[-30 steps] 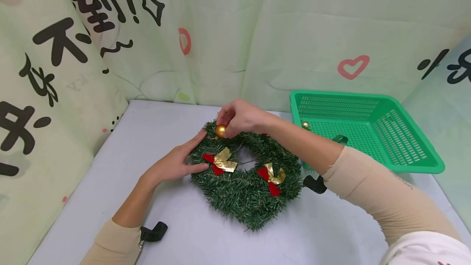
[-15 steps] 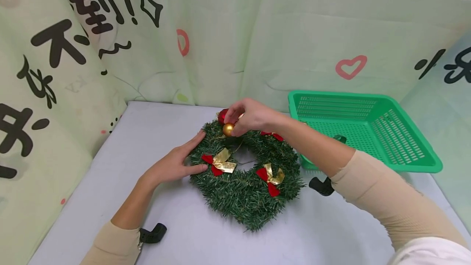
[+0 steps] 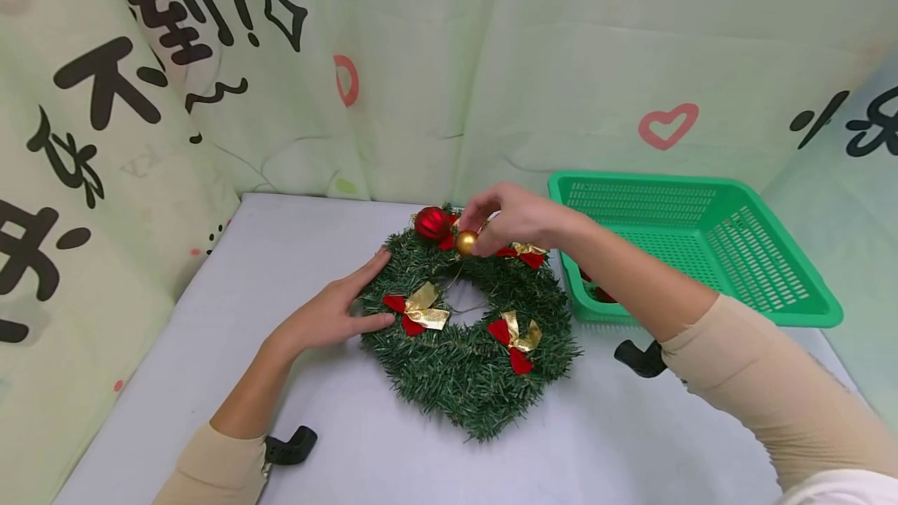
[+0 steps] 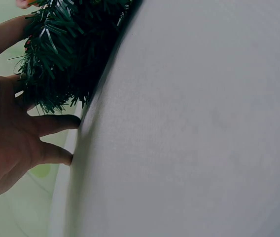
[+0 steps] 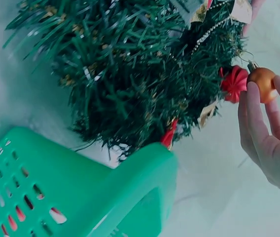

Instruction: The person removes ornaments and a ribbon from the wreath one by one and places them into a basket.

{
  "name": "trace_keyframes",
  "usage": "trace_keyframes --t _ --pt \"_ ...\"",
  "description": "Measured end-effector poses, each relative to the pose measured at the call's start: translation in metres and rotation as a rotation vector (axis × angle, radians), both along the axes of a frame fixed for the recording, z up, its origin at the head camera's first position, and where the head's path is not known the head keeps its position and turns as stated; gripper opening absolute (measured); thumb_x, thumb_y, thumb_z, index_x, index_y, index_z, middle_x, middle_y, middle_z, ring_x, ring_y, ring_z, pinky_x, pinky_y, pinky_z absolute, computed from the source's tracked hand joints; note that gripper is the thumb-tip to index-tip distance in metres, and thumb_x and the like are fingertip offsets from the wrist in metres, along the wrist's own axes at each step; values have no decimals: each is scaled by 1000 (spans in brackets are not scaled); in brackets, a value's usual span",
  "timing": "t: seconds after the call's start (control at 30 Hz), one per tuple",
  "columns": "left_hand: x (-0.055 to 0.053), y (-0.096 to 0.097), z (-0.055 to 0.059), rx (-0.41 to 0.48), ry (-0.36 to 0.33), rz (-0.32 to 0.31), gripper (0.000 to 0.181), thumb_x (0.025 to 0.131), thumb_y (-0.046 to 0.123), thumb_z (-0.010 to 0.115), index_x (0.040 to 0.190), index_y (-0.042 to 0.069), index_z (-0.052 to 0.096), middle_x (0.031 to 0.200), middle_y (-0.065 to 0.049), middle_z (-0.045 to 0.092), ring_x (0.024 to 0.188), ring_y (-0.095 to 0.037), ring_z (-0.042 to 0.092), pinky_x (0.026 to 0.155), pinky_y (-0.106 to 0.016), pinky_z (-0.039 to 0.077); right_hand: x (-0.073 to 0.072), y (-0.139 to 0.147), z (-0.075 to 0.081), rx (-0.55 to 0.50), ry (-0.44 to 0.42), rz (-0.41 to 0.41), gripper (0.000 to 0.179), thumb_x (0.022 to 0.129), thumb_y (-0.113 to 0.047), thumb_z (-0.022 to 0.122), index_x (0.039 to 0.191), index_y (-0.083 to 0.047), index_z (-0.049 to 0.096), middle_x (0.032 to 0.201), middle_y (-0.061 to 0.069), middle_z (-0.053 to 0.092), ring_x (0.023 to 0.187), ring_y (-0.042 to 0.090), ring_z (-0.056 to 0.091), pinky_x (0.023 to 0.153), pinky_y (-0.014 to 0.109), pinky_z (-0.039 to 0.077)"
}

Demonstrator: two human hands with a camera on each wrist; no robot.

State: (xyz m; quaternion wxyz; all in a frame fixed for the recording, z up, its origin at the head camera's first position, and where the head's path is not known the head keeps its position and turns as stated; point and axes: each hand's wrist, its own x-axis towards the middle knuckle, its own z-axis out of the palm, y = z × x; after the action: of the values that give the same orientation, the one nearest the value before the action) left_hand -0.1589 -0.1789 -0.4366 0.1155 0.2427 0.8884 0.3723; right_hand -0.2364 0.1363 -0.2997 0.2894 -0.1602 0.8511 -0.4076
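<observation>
Fingers (image 5: 252,106) pinch the gold bauble (image 5: 263,84) in the right-wrist view; overhead, flat left-hand fingers (image 3: 365,275) steady the wreath (image 3: 466,365).

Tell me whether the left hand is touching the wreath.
Touching. In the head view the left hand lies flat against the wreath at its left edge, and the left wrist view shows the fingers among the green needles.

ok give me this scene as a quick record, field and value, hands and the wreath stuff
left hand: flat on the table, fingers against the wreath's left edge
right hand: pinches the gold ball over the wreath's top
wreath: green, lying flat on the table
red ball: on the wreath's top
bows: red and gold, on the wreath
basket: green, right of the wreath
</observation>
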Motion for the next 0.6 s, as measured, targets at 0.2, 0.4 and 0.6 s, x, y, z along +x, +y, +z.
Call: trace_keyframes --t 0.2,0.4,0.6 --pt "0 0 0 -1 -2 0 97 97 50 71 169 30 9 176 6 8 161 -28 19 127 -55 25 -1 14 2 -4 -7 -30 32 84 4 75 115 -4 72 117 15 63 104 29 61 83 36 59" --pt "0 -1 -1 3 -1 1 98 96 50 72 169 30 9 176 6 8 161 -28 19 127 -55 25 1 26 5 -4 7 -48 31 85 1 76 115 -3 73 119 15 66 104 29 63 87 42 59" --pt "0 0 0 1 0 0 98 96 50 72 169 30 10 176 7 8 161 -27 20 127 -54 25 1 41 12 16 19 -85 32 85 -2 78 117 -5 73 124 15 65 106 30 64 91 45 58"
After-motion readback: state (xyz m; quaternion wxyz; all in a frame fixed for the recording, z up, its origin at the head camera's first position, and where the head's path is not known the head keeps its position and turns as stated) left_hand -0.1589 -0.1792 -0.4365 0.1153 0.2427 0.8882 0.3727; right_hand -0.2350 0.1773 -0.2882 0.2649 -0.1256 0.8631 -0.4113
